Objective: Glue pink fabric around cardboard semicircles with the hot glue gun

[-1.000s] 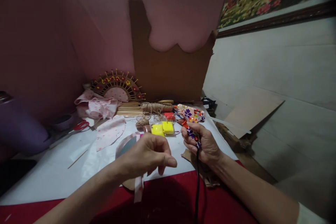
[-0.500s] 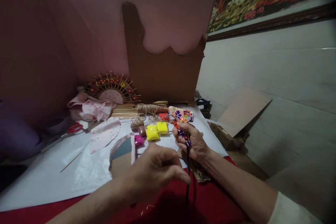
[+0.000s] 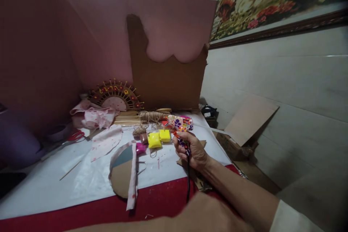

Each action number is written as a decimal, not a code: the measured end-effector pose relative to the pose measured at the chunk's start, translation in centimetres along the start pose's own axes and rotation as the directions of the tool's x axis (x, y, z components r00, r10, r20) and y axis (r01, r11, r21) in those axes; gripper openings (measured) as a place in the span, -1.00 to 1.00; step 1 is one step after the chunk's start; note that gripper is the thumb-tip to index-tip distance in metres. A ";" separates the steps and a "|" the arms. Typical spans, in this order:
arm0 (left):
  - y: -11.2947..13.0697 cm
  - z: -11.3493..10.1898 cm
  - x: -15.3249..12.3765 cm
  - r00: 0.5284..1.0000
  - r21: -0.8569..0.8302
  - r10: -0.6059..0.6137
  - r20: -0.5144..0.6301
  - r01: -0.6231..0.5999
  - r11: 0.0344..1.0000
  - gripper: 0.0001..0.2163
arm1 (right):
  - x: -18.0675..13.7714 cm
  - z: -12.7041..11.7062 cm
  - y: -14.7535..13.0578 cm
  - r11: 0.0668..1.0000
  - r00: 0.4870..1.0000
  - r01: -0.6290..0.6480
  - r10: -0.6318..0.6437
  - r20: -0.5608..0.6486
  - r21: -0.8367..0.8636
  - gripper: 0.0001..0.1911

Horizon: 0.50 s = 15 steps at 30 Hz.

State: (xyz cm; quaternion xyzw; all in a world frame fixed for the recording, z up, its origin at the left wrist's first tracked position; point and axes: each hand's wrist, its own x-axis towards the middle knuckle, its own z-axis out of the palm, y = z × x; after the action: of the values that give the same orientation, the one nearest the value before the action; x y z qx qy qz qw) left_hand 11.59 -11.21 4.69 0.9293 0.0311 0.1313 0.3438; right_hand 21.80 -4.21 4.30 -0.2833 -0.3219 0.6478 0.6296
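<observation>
Desk point(image 3: 54, 195), board point(image 3: 168, 87) upright at its back edge | right hand point(image 3: 196, 154) nearer the right edge, fingers curled round the glue gun point(image 3: 178, 122) | left hand point(image 3: 209, 212) low by the front edge, too blurred for me to tell its fingers or hold | card point(image 3: 122, 177) near the front edge, cloth strip point(image 3: 132, 175) alongside

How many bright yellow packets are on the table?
2. One yellow packet is beside the magenta packet; the second yellow packet is right of the first, nearer the hot glue gun. Any behind the right hand would be hidden.
</observation>
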 end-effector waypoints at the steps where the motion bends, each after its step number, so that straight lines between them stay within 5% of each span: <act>1: -0.2 -1.0 -0.3 0.997 0.053 -0.028 -0.077 0.032 0.998 -0.89 | 0.0 0.1 -0.1 1.000 1.000 -0.006 0.006 0.003 -0.001 -0.79; 3: -1.1 -3.4 -1.5 0.954 0.166 -0.073 -0.290 0.125 0.978 -0.77 | -0.1 0.2 -0.1 1.000 1.000 -0.022 0.022 0.006 -0.004 -0.77; 5: -2.4 -5.7 -3.1 0.797 0.480 0.148 -0.586 0.193 0.856 -0.66 | -0.1 0.2 -0.1 0.999 0.999 -0.035 0.035 0.009 -0.008 -0.76; 7: -3.9 -7.5 -5.0 0.727 0.523 0.188 -0.661 0.266 0.810 -0.63 | -0.1 0.2 0.0 0.999 0.999 -0.035 0.035 0.009 -0.014 -0.75; 15: -6.8 -8.7 -7.6 0.769 0.659 0.264 -0.583 0.258 0.706 -0.71 | -0.2 0.2 0.6 0.998 1.000 -0.026 0.025 -0.014 -0.054 -0.77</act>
State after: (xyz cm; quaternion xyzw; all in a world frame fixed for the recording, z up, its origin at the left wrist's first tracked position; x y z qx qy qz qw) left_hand 2.22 -1.67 5.00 0.8853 0.1923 0.4173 -0.0717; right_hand 21.33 -4.44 3.95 -0.3090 -0.3315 0.6449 0.6154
